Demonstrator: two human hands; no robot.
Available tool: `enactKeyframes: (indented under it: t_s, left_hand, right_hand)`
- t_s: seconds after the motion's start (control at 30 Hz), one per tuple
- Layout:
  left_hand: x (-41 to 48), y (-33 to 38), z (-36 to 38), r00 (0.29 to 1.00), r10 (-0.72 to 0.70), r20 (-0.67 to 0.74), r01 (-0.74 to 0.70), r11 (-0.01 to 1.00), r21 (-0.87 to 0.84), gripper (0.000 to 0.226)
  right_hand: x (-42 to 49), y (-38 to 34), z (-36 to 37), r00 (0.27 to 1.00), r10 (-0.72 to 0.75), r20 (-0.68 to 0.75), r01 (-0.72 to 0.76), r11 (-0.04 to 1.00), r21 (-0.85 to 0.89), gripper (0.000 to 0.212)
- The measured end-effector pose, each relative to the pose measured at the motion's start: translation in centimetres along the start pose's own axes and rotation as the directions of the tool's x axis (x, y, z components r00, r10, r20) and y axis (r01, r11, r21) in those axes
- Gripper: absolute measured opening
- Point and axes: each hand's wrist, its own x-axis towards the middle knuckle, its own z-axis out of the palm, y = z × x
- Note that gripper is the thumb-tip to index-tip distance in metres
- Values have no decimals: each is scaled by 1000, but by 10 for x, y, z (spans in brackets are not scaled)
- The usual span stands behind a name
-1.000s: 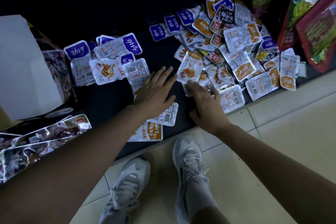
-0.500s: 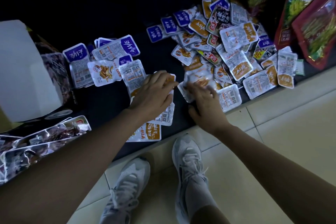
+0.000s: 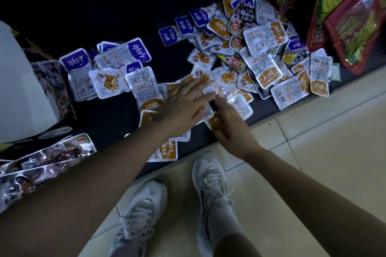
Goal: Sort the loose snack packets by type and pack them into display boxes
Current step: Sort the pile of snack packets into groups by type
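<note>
Loose snack packets cover a dark shelf. A mixed heap of orange and purple packets (image 3: pixel 261 48) lies at the right. A smaller group of purple packets (image 3: pixel 117 56) sits at the left. My left hand (image 3: pixel 183 104) lies flat with straight fingers on several orange packets (image 3: pixel 150 100) in the middle, its fingertips reaching a blurred packet. My right hand (image 3: pixel 227 123) is beside it, palm down on orange packets near the shelf's front edge; its fingertips are blurred. A white display box (image 3: pixel 20 89) stands open at the far left.
Large red and green snack bags (image 3: pixel 346 16) stand at the right. Clear packs with dark contents (image 3: pixel 41 158) lie at the lower left. The dark shelf's front edge (image 3: pixel 271 115) runs diagonally above a tiled floor (image 3: pixel 313 152), where my two grey shoes stand.
My left hand has stretched its fingers out and reached right toward the heap. My right hand slid slightly forward over the orange packets. The view shifted a little.
</note>
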Motion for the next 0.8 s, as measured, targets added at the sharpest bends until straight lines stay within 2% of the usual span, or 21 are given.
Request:
enactKeyframes:
  t_s: [0.07,0.1,0.17,0.23,0.3,0.4,0.53,0.6,0.67,0.73,0.8]
  left_hand:
    - [4,1,5,998,-30,48,28,999,42,53]
    - [4,-1,6,998,-44,53,40,997,68,52]
    - [-1,-6,3,999,-39,36,36,996,79,51]
    - [-8,-12,3,1000,-3,-14,4,998,55,50]
    - [-9,-14,2,998,-20,-54,22,999,49,45]
    - [2,-8,0,991,-132,-24,132,991,8,49]
    - [8,-9,3,993,-105,56,104,995,9,60]
    - [1,-11,1,997,-70,14,71,996,-48,56]
    - [-7,-13,0,997,-45,-68,40,997,-71,47]
    - [-12,-19,-3,981,-125,-149,114,990,-83,43]
    - [-16,-28,-6,947,-273,-168,264,962,-75,47]
  right_hand:
    - [3,-8,-5,997,-61,39,57,994,92,61]
    - [5,-9,-9,998,-59,12,58,992,108,59]
    - [11,-6,-18,991,-14,-132,21,998,52,55]
    - [14,7,-21,971,72,-227,-84,996,-42,55]
    - [14,15,-17,973,156,-171,-169,983,-66,64]
    - [6,10,-2,994,90,-55,-93,995,-48,68]
    - [3,-2,0,994,-30,-105,23,998,-64,53]
    - [12,4,-6,988,-42,-150,31,996,-81,51]
    - [27,8,-11,987,-1,-159,-8,999,-52,58]
    - [43,4,-13,994,37,-103,-38,999,-5,69]
    - [52,-4,-7,998,55,-16,-55,998,13,78]
